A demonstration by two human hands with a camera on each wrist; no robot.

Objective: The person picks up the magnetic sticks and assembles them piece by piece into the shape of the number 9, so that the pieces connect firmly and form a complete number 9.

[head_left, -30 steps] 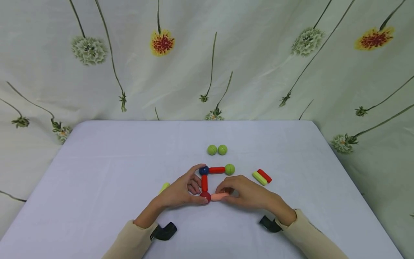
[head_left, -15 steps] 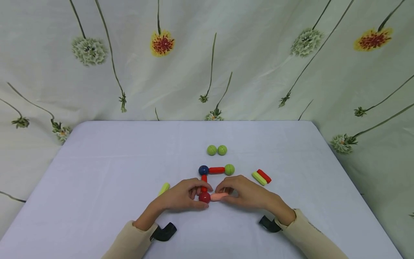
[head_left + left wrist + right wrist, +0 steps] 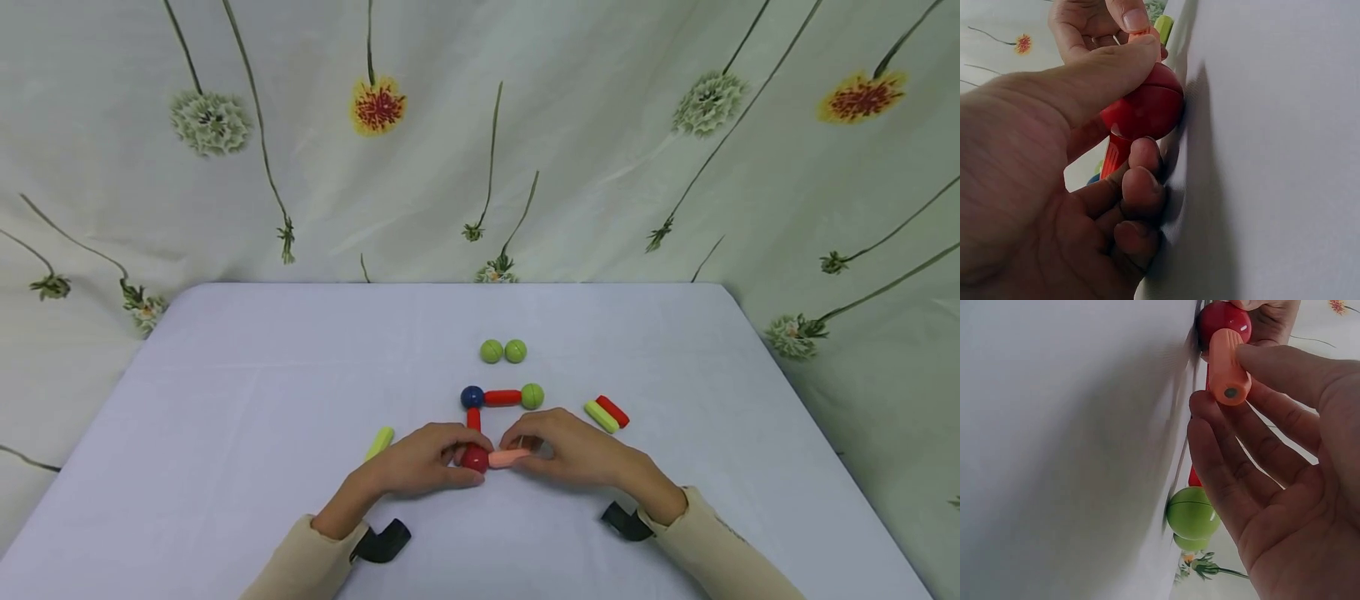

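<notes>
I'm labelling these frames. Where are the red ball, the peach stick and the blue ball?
red ball (image 3: 1147, 109), left wrist view, its rounded side.
peach stick (image 3: 1227, 362), right wrist view, mid-body.
blue ball (image 3: 472, 397), head view, its centre.

Both arms wear long cream sleeves (image 3: 300, 558); a black wrist mount (image 3: 382, 540) sits under each cuff

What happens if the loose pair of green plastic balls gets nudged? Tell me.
The green plastic balls are round and smooth, so they would likely roll on the flat white table. They sit touching, so probably they move together. They look light.
</notes>
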